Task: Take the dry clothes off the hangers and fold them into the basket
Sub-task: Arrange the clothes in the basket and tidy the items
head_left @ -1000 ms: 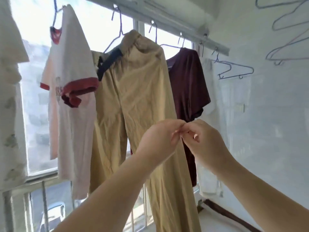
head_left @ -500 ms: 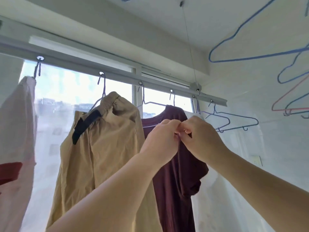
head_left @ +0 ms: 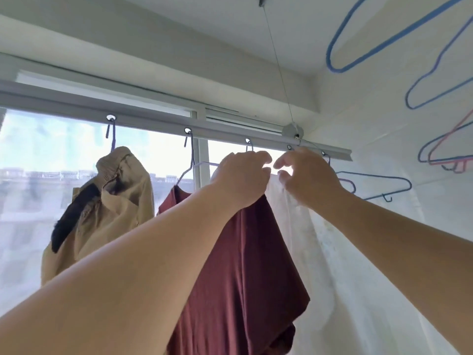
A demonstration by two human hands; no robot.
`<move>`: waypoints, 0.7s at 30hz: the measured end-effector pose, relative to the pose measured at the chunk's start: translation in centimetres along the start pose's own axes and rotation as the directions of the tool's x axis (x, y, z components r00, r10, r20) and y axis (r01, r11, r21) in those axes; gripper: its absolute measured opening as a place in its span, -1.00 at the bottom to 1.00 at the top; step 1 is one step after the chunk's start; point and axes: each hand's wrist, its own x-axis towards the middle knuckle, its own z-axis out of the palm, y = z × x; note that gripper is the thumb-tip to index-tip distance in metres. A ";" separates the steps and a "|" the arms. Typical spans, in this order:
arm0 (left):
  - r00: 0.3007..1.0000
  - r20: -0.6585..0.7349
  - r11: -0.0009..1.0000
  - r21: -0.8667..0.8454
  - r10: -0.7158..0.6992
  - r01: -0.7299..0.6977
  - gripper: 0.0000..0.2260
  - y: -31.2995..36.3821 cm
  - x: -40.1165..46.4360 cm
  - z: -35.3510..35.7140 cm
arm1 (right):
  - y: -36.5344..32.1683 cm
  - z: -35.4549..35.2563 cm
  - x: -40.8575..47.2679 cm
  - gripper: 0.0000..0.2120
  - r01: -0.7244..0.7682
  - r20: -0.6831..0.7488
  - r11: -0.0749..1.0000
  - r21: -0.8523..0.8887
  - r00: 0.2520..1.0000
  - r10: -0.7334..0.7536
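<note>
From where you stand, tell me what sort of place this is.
Likely a home laundry-drying nook by a window: a drying rail carries hung clothes like the maroon shirt, with empty hangers alongside.

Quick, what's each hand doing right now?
Left hand: fingers curled at the maroon shirt's top; grip cannot be told.
Right hand: fingers pinch the white garment's top edge.
</note>
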 end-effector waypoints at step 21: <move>0.988 0.114 0.993 0.075 -0.102 0.094 -0.68 1.7 3.2 6.1 | 9.3 2.7 1.1 -0.88 -0.083 -0.193 0.997 0.007 0.978 0.083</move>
